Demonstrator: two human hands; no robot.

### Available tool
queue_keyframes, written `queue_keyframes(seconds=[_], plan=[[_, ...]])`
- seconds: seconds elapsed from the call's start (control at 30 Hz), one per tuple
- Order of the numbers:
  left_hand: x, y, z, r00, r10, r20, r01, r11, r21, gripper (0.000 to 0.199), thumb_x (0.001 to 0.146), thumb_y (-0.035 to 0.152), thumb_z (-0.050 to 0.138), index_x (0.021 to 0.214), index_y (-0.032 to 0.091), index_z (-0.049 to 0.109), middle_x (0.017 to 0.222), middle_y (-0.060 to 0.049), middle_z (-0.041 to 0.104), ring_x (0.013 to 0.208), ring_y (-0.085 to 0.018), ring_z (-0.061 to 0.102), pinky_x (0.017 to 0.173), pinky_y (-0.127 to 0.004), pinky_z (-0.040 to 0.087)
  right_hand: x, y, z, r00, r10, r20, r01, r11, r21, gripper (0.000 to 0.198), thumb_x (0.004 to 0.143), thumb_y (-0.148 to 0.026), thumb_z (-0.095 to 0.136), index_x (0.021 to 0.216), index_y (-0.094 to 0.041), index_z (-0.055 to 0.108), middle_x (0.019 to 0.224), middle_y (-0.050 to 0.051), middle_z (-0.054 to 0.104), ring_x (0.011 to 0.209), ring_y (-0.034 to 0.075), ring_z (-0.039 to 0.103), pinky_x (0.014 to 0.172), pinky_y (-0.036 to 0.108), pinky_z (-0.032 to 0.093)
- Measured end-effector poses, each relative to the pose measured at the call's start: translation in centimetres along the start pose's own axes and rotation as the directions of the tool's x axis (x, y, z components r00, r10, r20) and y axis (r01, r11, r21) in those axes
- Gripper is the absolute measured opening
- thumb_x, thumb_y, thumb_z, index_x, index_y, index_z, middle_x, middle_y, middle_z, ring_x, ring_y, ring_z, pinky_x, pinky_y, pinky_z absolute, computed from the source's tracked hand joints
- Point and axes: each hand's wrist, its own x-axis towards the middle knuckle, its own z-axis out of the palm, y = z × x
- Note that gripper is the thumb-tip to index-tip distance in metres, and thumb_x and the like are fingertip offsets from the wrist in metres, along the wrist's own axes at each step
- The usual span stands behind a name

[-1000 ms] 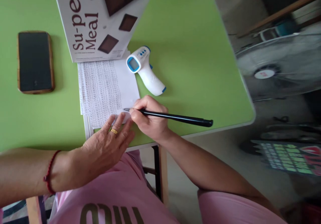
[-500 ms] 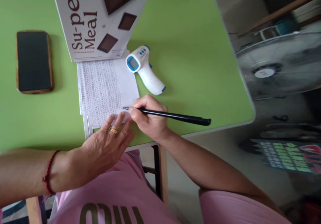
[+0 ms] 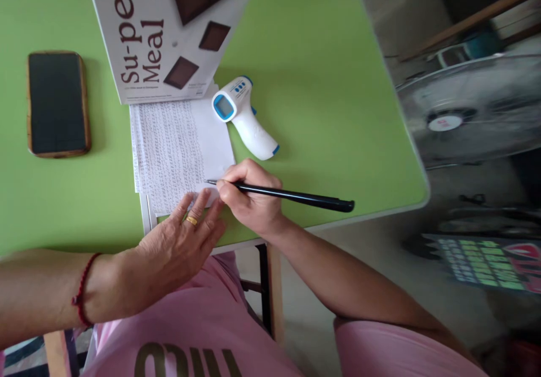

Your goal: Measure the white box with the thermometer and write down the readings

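My right hand [image 3: 251,199] grips a black pen [image 3: 296,194], its tip at the sheet of paper [image 3: 169,157] beside rows of small handwriting. My left hand [image 3: 181,239] lies flat with fingers stretched over the paper's near edge; a gold ring and a red bracelet are on it. Just beyond my right hand, a white and blue infrared thermometer [image 3: 247,119] rests partly on the paper. A white "Su-per Meal" box [image 3: 143,39] stands at the paper's far edge and hides part of it.
A phone [image 3: 57,103] in a brown case lies on the green table [image 3: 329,95] at the left. Beyond the table's right edge stands a fan [image 3: 448,120]. A dark printed sheet with green lettering [image 3: 482,261] is lower right.
The pen's rear end has shifted very slightly to the left and down. My left hand and the things on the table stay in place.
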Motion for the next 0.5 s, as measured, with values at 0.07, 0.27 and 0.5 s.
queue_keyframes(seconds=[0.07,0.27,0.5], plan=[[0.0,0.0,0.0,1.000,0.001,-0.002,-0.001,1.000,0.001,0.052,0.097,0.030,0.045,0.145,0.012,0.048,0.152,-0.016,0.045,0.140,-0.035,0.044,0.114,-0.047,0.038,0.0,0.1,0.0,1.000,0.005,-0.002,-0.005,1.000,0.005,0.018,0.082,-0.020,0.060,0.070,-0.024,0.046,0.052,-0.008,0.048,0.045,0.008,0.045,0.046,0.022,0.041],[-0.1,0.0,0.1,0.999,-0.016,-0.035,0.016,1.000,0.014,0.047,0.098,0.029,0.044,0.142,0.016,0.053,0.149,-0.012,0.050,0.140,-0.033,0.044,0.113,-0.046,0.041,-0.6,-0.2,-0.1,0.994,0.036,-0.103,-0.028,0.997,0.077,0.010,0.085,-0.020,0.060,0.082,-0.024,0.052,0.063,-0.006,0.055,0.050,0.009,0.049,0.049,0.024,0.044],[-0.2,0.0,0.4,0.999,-0.012,-0.052,0.012,1.000,-0.002,0.049,0.096,0.034,0.049,0.140,0.014,0.054,0.148,-0.015,0.051,0.138,-0.035,0.046,0.111,-0.048,0.043,3.5,0.3,-2.4,0.956,-0.292,-0.002,0.287,0.941,-0.178,0.015,0.087,-0.017,0.061,0.097,-0.027,0.066,0.085,0.002,0.069,0.073,0.016,0.065,0.066,0.032,0.054]])
